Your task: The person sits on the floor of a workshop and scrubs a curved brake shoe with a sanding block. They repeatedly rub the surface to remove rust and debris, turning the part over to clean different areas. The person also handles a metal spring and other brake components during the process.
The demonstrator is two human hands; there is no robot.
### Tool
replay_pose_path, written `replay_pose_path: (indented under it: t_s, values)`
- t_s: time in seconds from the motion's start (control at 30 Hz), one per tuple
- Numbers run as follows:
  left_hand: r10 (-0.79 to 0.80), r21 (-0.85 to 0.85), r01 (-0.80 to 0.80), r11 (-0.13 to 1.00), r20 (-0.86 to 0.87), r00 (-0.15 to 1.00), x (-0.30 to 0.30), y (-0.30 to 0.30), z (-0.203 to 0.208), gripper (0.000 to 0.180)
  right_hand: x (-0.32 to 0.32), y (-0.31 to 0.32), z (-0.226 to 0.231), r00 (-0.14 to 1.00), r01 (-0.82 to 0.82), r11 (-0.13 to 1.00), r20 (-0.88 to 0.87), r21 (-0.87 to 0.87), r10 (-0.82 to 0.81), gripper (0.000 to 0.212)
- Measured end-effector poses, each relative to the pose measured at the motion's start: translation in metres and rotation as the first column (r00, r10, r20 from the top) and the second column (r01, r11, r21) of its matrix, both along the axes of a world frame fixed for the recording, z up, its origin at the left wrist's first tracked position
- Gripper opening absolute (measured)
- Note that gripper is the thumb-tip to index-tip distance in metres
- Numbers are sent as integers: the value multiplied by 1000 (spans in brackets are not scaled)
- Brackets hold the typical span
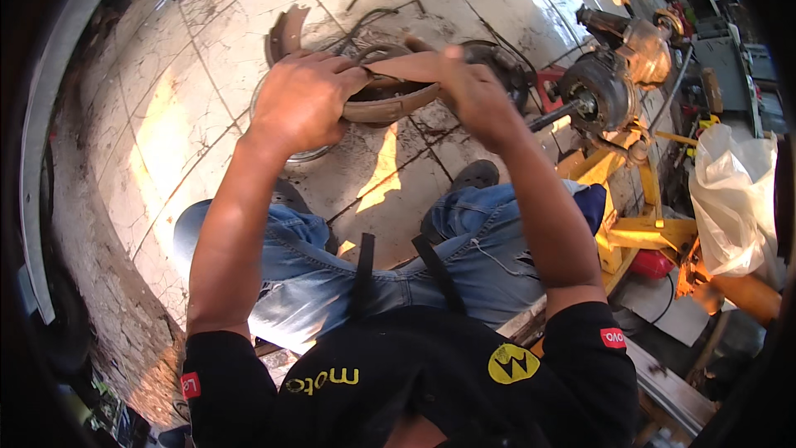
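Between my hands is a curved brake shoe (394, 106) with a brown lining along its outer side, held above the tiled floor. The fingers of my left hand (303, 99) are closed round its left end. My right hand (481, 98), slightly blurred, is closed at the right end of a flat, light-brown strip (410, 67) that lies across the top of the shoe. Whether those fingers also touch the shoe is hidden. Just beyond my left hand, another curved brown brake shoe (288, 33) stands up. Behind my right hand sits a dark round part (502, 66).
At the right, a greasy axle hub assembly (597, 87) rests on a yellow metal stand (655, 232). A whitish plastic bag (734, 199) hangs beside it. Dark cables (365, 25) and dirt lie on the tiles. A grey metal rail (33, 158) curves along the left.
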State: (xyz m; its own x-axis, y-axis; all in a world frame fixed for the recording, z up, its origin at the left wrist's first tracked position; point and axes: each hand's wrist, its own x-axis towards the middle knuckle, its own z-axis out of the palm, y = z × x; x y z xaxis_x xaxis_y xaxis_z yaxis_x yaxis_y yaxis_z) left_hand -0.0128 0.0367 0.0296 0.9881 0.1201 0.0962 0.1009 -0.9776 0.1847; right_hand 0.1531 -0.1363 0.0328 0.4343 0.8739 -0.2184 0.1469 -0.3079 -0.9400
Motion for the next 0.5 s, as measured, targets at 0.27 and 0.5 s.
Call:
replay_pose_path:
  t_s: [0.27,0.5]
  values:
    - [60,46,-60,997,6,998,2,-4,-1,52,5,-2,-7,999,28,998,-37,57,-25,61]
    - [43,90,-49,995,68,997,-2,-15,13,55,-9,-4,5,997,-54,973,64,224,41,61]
